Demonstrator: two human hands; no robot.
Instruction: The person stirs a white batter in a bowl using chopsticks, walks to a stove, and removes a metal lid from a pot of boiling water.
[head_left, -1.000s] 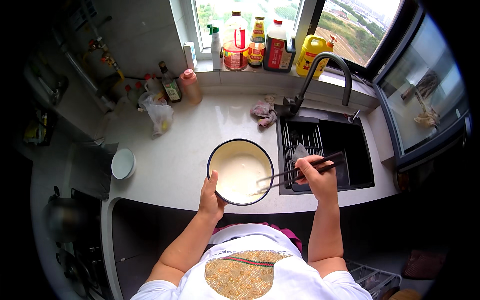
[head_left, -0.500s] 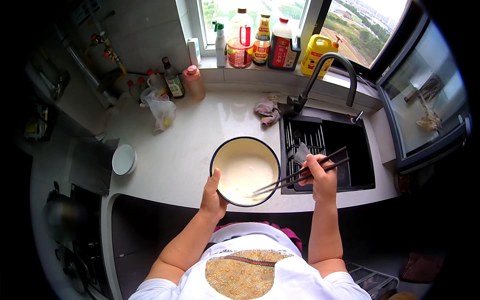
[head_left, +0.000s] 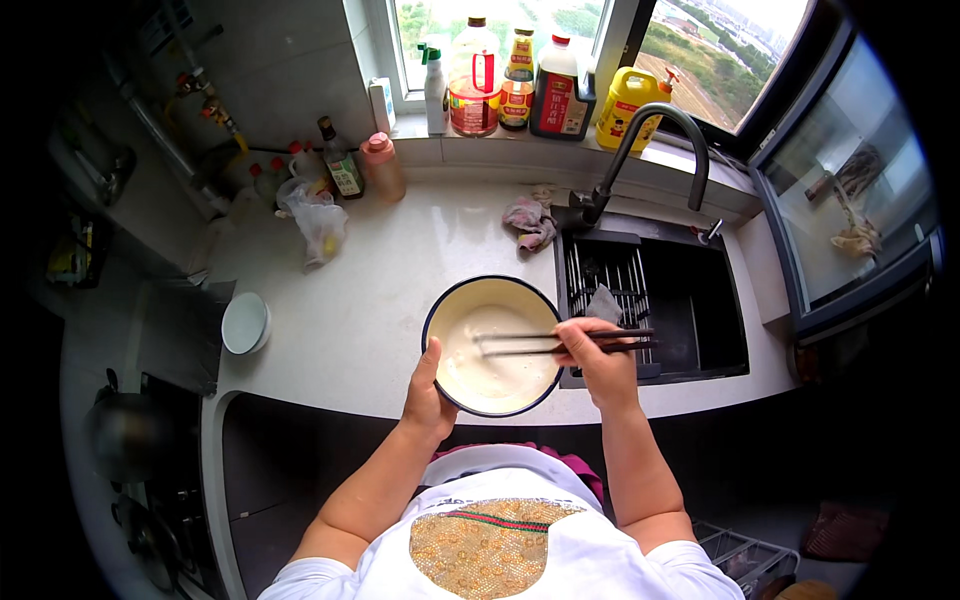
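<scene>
Apparently stirring: gripping a round, cream-coloured, dark-rimmed bowl (head_left: 491, 293) at the pale counter's (head_left: 370, 310) edge with the left hand (head_left: 428, 395), and holding slim dark chopsticks (head_left: 532, 351), clamped in the right hand (head_left: 602, 362), into creamy liquid (head_left: 492, 382). Likely needs steady bowl support next.

A white short-sleeved shirt (head_left: 600, 545) bears a tan patch (head_left: 480, 560) — striped red and green.

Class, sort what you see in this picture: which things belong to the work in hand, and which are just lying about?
In use:
- large dark-rimmed bowl, held by the left hand
- pale mixture inside it
- dark chopsticks, in the right hand

Lying about:
- small white bowl
- crumpled cloth
- plastic bag
- yellow pump bottle
</scene>
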